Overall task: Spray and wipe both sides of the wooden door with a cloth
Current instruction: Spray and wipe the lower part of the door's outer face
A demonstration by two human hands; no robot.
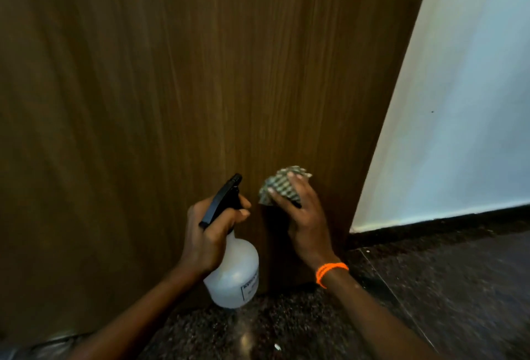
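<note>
Left hand (210, 240) grips spray bottle (234, 270) by neck, nozzle toward wooden door (172, 87). Right hand (302, 213) presses checked cloth (279, 184) flat on door, fingers straight, near bottom edge. Bottle label partly hidden, unreadable. Picture blurred.

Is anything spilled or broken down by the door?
Nothing stands out. The wooden door looks unmarked, the spray bottle is held upright in the left hand, and the right hand presses the cloth on the door.
</note>
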